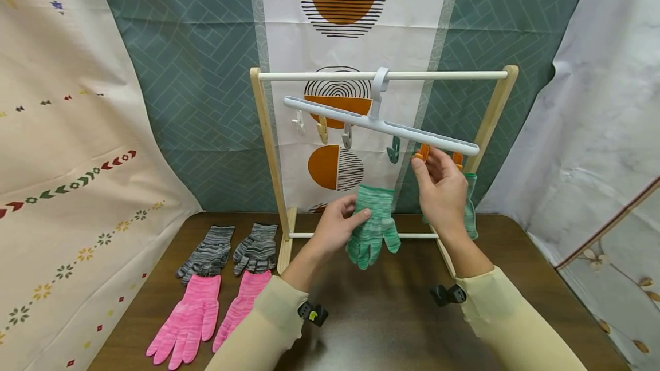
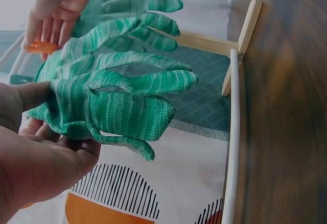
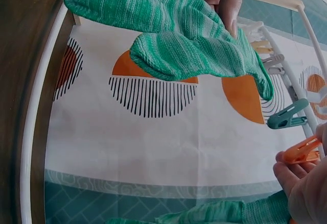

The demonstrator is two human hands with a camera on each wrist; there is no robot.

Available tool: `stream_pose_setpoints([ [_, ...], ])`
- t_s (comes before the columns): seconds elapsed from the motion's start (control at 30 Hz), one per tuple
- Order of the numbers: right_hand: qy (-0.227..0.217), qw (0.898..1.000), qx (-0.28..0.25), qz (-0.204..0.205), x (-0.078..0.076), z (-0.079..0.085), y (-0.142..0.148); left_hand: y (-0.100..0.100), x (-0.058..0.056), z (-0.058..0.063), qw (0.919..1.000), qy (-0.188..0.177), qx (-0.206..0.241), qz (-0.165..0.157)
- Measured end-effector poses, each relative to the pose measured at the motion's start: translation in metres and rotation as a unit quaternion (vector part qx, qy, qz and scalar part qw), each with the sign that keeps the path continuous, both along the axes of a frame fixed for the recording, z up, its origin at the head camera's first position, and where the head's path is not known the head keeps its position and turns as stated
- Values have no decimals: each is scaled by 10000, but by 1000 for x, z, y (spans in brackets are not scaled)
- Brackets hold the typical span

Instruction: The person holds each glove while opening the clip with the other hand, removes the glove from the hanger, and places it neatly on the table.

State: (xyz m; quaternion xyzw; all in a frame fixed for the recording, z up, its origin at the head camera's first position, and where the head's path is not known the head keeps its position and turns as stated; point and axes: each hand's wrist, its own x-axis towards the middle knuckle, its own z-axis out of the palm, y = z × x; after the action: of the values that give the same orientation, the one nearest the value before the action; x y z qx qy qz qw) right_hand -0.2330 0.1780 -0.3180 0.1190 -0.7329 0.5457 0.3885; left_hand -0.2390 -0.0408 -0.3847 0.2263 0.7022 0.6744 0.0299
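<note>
In the head view my left hand [image 1: 336, 227] pinches a green striped knit glove [image 1: 375, 225] near its cuff, and the glove's fingers hang down. My right hand [image 1: 444, 190] pinches an orange clip [image 1: 423, 152] under the right part of the white hanger [image 1: 356, 117]. In the right wrist view that clip [image 3: 301, 151] sits between thumb and fingers, next to a teal clip [image 3: 287, 116]. A second green glove [image 1: 470, 206] hangs at the hanger's right end from another orange clip [image 1: 458, 159], partly behind my right hand.
The hanger tilts down to the right on the rack's top bar [image 1: 319, 76]. White, yellow [image 1: 322, 129] and grey clips hang along its left half. On the table's left lie two grey gloves [image 1: 211, 251] and two pink gloves [image 1: 188, 316], one partly behind my left sleeve.
</note>
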Motion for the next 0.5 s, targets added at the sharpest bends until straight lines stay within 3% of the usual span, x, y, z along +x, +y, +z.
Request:
stream_pose_setpoints([
  [0.5, 21, 9997, 253, -5, 10, -8, 6, -16, 8, -3, 9993, -168, 199, 281],
])
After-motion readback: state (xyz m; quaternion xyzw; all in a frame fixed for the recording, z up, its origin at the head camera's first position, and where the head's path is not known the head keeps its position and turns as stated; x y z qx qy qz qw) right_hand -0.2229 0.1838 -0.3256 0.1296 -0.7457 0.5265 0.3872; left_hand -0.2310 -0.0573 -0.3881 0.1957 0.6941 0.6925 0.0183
